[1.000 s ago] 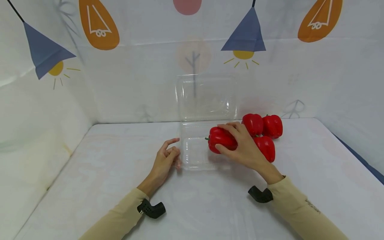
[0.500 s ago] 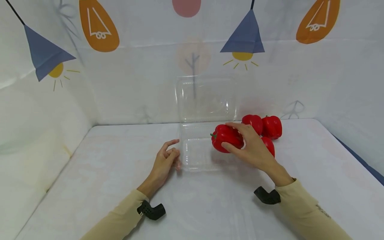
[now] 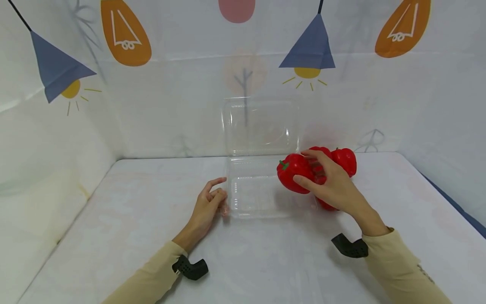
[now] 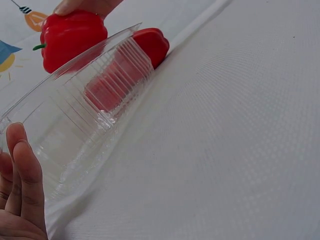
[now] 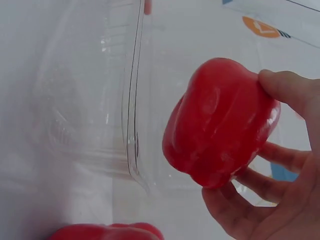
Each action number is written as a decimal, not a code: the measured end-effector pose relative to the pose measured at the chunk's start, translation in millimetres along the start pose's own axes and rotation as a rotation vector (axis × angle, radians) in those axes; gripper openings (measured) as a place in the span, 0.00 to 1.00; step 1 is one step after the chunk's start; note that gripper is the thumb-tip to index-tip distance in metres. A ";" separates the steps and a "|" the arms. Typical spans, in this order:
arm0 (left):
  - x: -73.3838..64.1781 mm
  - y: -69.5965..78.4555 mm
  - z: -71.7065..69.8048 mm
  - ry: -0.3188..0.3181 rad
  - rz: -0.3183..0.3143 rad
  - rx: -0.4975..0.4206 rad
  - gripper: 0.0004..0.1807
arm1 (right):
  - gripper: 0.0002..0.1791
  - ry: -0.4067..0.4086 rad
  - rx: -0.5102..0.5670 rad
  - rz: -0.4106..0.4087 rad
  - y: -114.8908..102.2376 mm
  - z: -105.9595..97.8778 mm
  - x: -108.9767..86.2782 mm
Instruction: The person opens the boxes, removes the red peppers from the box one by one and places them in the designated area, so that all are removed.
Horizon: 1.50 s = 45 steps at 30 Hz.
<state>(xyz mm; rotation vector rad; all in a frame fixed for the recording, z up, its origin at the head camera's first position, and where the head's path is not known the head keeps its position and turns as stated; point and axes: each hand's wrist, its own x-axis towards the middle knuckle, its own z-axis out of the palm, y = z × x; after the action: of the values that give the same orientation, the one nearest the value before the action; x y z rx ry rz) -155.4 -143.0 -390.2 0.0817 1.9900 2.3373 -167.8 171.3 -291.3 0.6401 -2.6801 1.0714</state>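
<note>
My right hand (image 3: 336, 183) grips a red bell pepper (image 3: 293, 174) with a green stem, thumb on the near side and fingers on the far side. The pepper hangs over the right part of a clear plastic clamshell container (image 3: 250, 209), its stem pointing left. In the right wrist view, the container's rim (image 5: 131, 115) stands left of the pepper. The container's lid (image 3: 262, 126) is raised at the back. Beside the left wall, my left hand (image 3: 205, 207) touches the container, its fingers (image 4: 28, 172) upright against the outside in the left wrist view.
Three more red bell peppers lie right of the container: one at the back (image 3: 346, 160), one partly hidden behind my right fingers (image 3: 320, 148), one under my right hand (image 3: 325, 205). A white cloth covers the table (image 3: 258, 261), and a printed white curtain (image 3: 182, 105) hangs behind.
My right hand has moved to the right and slightly up with the bell pepper, from over the container's middle toward its right wall. My left hand has stayed at the left wall.
</note>
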 end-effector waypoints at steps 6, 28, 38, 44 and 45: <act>-1.1 0.8 -1.4 0.000 0.005 0.001 0.23 | 0.33 -0.024 0.027 0.052 3.9 -5.5 0.3; -1.8 1.7 -3.7 -0.039 0.002 -0.074 0.23 | 0.34 -0.141 -0.010 0.203 14.3 -40.2 -3.1; -1.9 2.8 -2.6 -0.054 0.006 -0.079 0.25 | 0.35 -0.165 -0.022 0.249 25.4 -62.5 -9.7; -1.9 3.4 -1.3 -0.047 -0.004 -0.077 0.24 | 0.36 -0.173 -0.001 0.259 38.1 -77.8 -13.3; -2.0 3.5 -1.2 -0.046 -0.005 -0.079 0.24 | 0.37 -0.174 -0.001 0.264 39.8 -79.9 -13.9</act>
<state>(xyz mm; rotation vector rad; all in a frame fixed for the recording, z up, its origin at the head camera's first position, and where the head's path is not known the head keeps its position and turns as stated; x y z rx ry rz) -153.6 -144.9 -386.9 0.1242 1.8733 2.3850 -172.6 256.7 -262.4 0.4036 -2.9802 1.1228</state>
